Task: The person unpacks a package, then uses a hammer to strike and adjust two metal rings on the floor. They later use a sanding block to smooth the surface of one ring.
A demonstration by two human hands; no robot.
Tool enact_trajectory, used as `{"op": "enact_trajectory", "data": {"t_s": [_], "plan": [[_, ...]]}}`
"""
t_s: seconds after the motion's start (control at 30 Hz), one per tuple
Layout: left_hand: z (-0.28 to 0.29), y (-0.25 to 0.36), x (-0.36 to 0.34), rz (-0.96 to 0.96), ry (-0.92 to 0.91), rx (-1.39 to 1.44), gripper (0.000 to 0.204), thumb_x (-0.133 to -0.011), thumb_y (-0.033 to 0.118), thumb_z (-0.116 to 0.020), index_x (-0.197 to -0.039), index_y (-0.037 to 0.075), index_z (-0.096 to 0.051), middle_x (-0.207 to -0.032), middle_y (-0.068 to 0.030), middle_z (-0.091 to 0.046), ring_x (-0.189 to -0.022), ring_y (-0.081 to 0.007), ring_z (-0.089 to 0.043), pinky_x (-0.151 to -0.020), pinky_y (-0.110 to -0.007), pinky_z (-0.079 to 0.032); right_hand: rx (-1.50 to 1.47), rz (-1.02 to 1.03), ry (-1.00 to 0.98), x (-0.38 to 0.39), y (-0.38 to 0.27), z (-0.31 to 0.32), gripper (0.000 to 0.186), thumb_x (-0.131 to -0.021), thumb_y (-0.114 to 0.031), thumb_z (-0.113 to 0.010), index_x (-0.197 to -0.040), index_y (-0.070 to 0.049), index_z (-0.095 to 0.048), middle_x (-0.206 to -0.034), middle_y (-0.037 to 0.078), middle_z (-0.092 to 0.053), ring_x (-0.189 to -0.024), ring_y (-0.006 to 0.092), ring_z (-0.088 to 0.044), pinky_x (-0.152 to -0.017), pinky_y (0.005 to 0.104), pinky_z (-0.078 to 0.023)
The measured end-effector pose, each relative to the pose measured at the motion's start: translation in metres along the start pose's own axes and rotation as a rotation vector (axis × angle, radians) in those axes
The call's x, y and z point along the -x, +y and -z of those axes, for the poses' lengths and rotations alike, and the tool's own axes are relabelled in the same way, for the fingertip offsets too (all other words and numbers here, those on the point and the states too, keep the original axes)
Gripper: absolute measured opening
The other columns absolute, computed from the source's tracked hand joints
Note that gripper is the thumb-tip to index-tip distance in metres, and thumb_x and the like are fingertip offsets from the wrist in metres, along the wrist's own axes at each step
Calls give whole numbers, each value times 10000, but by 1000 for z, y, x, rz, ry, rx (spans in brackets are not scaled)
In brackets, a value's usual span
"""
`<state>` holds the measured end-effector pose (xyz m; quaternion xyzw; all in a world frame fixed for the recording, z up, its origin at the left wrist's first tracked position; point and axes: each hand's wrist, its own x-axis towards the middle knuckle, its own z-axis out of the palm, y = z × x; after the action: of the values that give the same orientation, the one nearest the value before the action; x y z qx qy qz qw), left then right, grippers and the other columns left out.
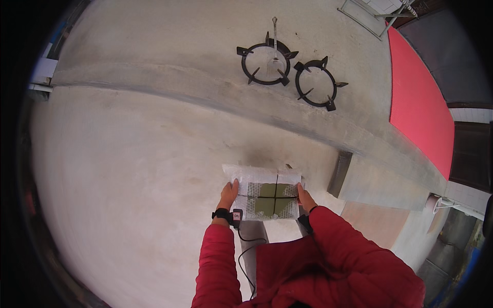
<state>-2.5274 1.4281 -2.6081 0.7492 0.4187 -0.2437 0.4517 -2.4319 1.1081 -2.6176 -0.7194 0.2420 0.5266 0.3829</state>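
Between my two hands is a flat rectangular package point(264, 209) in clear bubble wrap. Something green shows through the wrap, and a dark cord crosses it both ways. My left hand point(228, 195) grips the left edge, its thumb on top. On the right edge my right hand point(306, 199) holds on, thumb also on top. The fingers beneath the package are hidden. A black strap with a small device point(236, 215) sits at my left wrist, and a dark cable runs down from it.
Two black pot-support rings point(264, 82) lie on the concrete ahead, with a metal ladle point(276, 38) over the left one. A low step point(205, 98) crosses the floor. A dark block point(339, 173) stands to the right, and a red mat point(418, 102) lies farther right.
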Motion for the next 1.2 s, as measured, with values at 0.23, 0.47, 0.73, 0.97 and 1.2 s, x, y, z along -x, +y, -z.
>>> {"op": "enact_trajectory", "data": {"t_s": [0.23,0.47,0.73,0.97,1.2], "plan": [[-232,-6,-243,70,-77,-53,657,-843,540,-336,-985,-74,-522,-974,-314,-544,-991,-437,-494,-869,-443,-370,-105,-44,68,-297,66,81,626,-833,-628,-310,-1014,-84,-562,-723,-2,-512,-628,137,-468,-627,279,-422],[-222,163,-147,-19,-97,-103,604,-866,461,-358,-1160,-61,-440,-1091,-273,-522,-1060,-401,-475,-904,-418,-370,68,119,117,-196,26,214,540,-882,-469,-352,-897,34,-550,-774,141,-577,-772,278,-526,-699,364,-392],[-29,363,123,-149,-202,275,340,-864,307,-447,-992,23,-581,-897,-169,-626,-894,-298,-592,-792,-353,-449,-514,110,-230,273,-238,305,308,-881,-320,-448,-1031,-58,-508,-1005,74,-574,-916,181,-575,-776,297,-454],[168,681,419,-407,-289,255,322,-863,281,-466,-988,5,-575,-851,-121,-643,-764,-209,-615,-708,-309,-473,-680,140,55,719,-358,506,302,-895,-287,-436,-1018,-19,-501,-937,110,-589,-841,209,-601,-709,300,-480],[5,1027,474,-160,-187,235,370,-877,301,-476,-1067,-12,-525,-944,-88,-608,-765,-148,-564,-673,-265,-455,-700,186,-130,657,-441,878,289,-886,-293,-443,-990,-36,-523,-893,79,-601,-797,155,-588,-674,267,-465]]}}
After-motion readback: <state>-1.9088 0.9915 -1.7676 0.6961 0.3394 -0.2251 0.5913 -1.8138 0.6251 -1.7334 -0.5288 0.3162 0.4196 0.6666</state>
